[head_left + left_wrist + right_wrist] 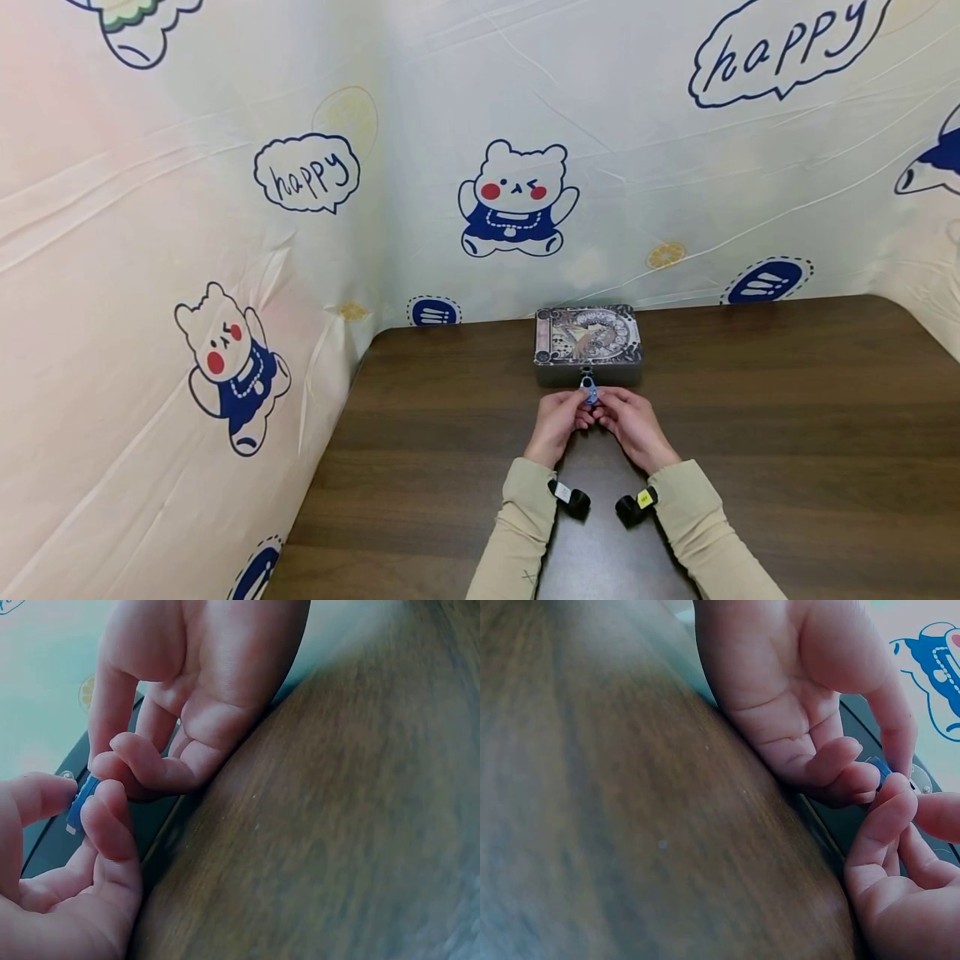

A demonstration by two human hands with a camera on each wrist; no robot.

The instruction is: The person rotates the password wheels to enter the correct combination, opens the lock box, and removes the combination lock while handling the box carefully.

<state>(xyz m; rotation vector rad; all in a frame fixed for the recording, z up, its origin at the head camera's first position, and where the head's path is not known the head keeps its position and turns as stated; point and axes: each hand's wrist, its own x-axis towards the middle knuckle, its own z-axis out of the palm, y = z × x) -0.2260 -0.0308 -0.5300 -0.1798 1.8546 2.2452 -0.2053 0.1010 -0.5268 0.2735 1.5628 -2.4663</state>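
Note:
A small blue padlock [590, 392] hangs at the front clasp of a grey box [555, 377] with an ornate printed lid. My left hand [557, 422] pinches the padlock between thumb and fingertips, coming from the left. From the other side my right hand [634, 423] pinches it too, so the fingertips of both hands nearly meet. In the left wrist view the padlock [84, 802] shows as a narrow blue strip between the fingers. Fingers cover most of the padlock [883, 771] in the right wrist view.
The box stands near the back edge of a dark wooden table [787, 433]. Behind and to the left hangs a pale curtain [420, 208] printed with bears and words. A black wrist camera [576, 502] sits at the left cuff, another camera [632, 510] at the right.

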